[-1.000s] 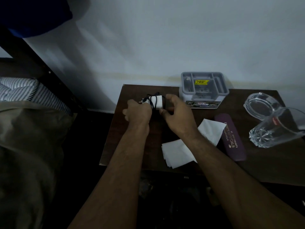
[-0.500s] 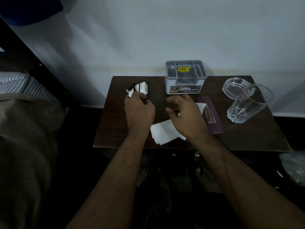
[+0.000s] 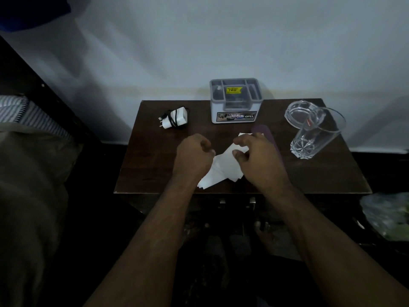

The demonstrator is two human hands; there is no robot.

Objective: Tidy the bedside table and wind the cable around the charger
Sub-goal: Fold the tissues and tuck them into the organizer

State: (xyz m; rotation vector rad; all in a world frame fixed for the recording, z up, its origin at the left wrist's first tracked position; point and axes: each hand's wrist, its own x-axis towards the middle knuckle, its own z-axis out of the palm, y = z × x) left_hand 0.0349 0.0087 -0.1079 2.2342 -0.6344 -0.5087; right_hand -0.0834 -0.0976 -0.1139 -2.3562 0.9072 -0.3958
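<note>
The white charger (image 3: 177, 119) lies at the back left of the dark wooden bedside table (image 3: 155, 165), with its black cable wound around it. Nothing touches it. My left hand (image 3: 193, 156) hovers near the table's middle, fingers curled and holding nothing, beside the left edge of some white paper sheets (image 3: 223, 168). My right hand (image 3: 257, 160) is over the right part of those sheets with fingers spread, and hides part of them. Whether it touches the paper I cannot tell.
A grey organiser box (image 3: 236, 100) stands at the back middle. A purple case (image 3: 269, 138) lies partly under my right hand. A glass ashtray (image 3: 296, 114) and a tall drinking glass (image 3: 315, 136) stand at the right. A bed (image 3: 28, 151) is to the left.
My left hand has let go of the wound charger and drawn back towards the paper. My right hand has moved onto the sheets. The camera has pulled back.
</note>
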